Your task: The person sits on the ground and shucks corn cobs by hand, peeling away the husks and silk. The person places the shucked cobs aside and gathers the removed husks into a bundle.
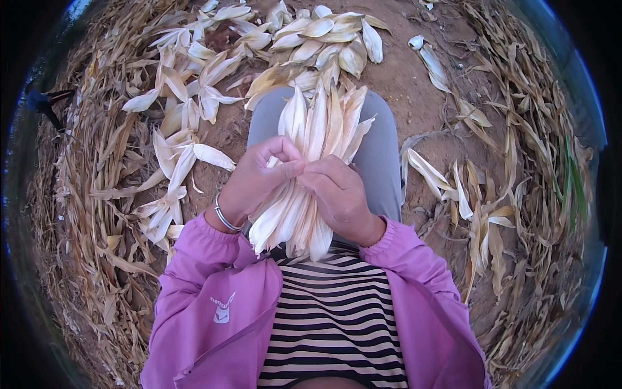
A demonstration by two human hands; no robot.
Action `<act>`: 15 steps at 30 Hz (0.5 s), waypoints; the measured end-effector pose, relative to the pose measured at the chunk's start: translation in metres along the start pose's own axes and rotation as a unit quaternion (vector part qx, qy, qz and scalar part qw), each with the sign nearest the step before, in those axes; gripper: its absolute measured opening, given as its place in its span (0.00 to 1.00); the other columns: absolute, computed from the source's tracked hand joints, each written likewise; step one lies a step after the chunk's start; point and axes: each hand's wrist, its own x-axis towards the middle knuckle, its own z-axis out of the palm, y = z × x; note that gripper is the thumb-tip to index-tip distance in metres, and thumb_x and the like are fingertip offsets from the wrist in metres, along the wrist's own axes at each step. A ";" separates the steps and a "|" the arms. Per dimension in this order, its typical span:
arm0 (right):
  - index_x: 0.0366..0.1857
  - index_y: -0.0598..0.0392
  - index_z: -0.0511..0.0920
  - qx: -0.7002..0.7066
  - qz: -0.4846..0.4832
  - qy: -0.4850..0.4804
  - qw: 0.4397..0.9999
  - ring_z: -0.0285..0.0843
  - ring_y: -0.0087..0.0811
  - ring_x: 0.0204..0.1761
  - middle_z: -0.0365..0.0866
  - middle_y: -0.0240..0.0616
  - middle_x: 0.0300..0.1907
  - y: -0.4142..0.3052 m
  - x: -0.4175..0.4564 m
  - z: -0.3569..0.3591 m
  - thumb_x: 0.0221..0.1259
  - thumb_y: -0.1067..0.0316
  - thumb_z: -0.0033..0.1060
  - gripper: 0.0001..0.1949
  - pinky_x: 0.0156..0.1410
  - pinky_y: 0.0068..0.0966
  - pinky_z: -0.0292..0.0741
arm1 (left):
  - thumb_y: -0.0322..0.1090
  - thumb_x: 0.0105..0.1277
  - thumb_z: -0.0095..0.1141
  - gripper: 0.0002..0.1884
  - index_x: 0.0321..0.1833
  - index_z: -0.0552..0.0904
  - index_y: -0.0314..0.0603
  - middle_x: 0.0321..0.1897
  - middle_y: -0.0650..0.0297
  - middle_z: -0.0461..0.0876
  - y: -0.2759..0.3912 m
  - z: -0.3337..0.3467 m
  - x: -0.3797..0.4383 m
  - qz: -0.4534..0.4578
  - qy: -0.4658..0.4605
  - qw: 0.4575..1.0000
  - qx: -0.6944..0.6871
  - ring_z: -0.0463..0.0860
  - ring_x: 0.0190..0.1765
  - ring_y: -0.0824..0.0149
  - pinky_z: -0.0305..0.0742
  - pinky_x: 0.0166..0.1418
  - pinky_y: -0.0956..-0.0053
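A bundle of dry, pale corn husks (316,126) lies over my lap, its ends fanned out above and below the middle. My left hand (255,182) pinches at the bundle's waist with thumb and forefinger. Meeting it there, my right hand (342,197) has its fingers bent around the same narrow part. The fingertips of both hands touch, and they hide what is between them. A silver-coloured bangle (224,216) circles my left wrist. Beneath the husks are my grey trouser legs (379,146).
Beyond my knees, a heap of corn husks (325,41) lies on brown soil (418,112). Loose husks (182,160) are scattered to the left. Dry corn stalks and leaves (525,160) bank up on both sides. A person (41,103) stands far off at the left rim.
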 end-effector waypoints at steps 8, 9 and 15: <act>0.38 0.59 0.79 0.088 0.061 -0.016 0.994 0.74 0.28 0.34 0.74 0.37 0.40 0.002 -0.010 -0.008 0.54 0.79 0.64 0.08 0.36 0.25 0.74 | 0.29 0.62 0.63 0.05 0.35 0.79 0.40 0.37 0.69 0.80 0.003 -0.007 0.001 -0.011 -0.043 0.999 0.026 0.76 0.43 0.79 0.71 0.50 0.82; 0.39 0.60 0.79 0.097 0.072 -0.025 0.992 0.73 0.27 0.34 0.73 0.37 0.41 0.003 -0.010 -0.009 0.54 0.79 0.65 0.09 0.37 0.24 0.74 | 0.28 0.62 0.64 0.05 0.35 0.79 0.41 0.38 0.68 0.80 0.003 -0.006 0.001 -0.020 -0.050 0.998 0.007 0.76 0.43 0.78 0.71 0.51 0.81; 0.45 0.61 0.77 0.172 0.235 -0.034 0.956 0.72 0.23 0.32 0.75 0.35 0.40 0.000 -0.005 -0.025 0.54 0.78 0.67 0.14 0.38 0.19 0.73 | 0.25 0.61 0.63 0.07 0.36 0.77 0.40 0.42 0.64 0.81 -0.002 -0.010 0.000 -0.009 -0.040 0.998 0.050 0.78 0.46 0.76 0.72 0.53 0.79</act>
